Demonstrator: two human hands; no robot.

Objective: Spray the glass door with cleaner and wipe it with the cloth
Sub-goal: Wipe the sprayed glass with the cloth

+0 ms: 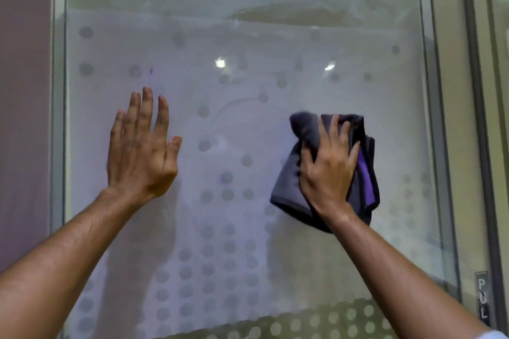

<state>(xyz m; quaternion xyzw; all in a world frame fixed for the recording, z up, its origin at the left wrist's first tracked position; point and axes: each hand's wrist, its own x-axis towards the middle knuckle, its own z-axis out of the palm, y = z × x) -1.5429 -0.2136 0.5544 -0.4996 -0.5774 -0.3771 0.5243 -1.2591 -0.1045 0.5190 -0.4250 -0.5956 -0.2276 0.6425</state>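
- Reaching up w/ both bare forearms from the bottom corners of the view, we've got the two hands at about the same height, well apart.
- Our left hand is empty: palm fwd, fingers straight and close together, pointing up, thumb out to the side. It's at the glass door; can't tell if the palm actually touches.
- Our right hand is spread flat over the cloth, fingers fanned, pressing it to the glass rather than pinching it.
- Cloth is dark grey, bunched and folded, w/ a purple strip showing just right of the hand. It sticks out past the hand on all sides: a lump above the fingertips, a corner hanging lower left, folds to the right by the wrist.
- Cloth sits right of centre on the pane, well clear of the left hand, closer to the door's right edge.
- Glass behind both hands is frosted w/ rows of round dots, sparse up top and denser toward the bottom. Curved smeary streaks show across the upper part; two bright light reflections sit above and between the hands.
- Right of the pane, a metal frame; low on it a small plate w/ vertical letters, "PUL" readable.
- Left of the door, a plain wall.
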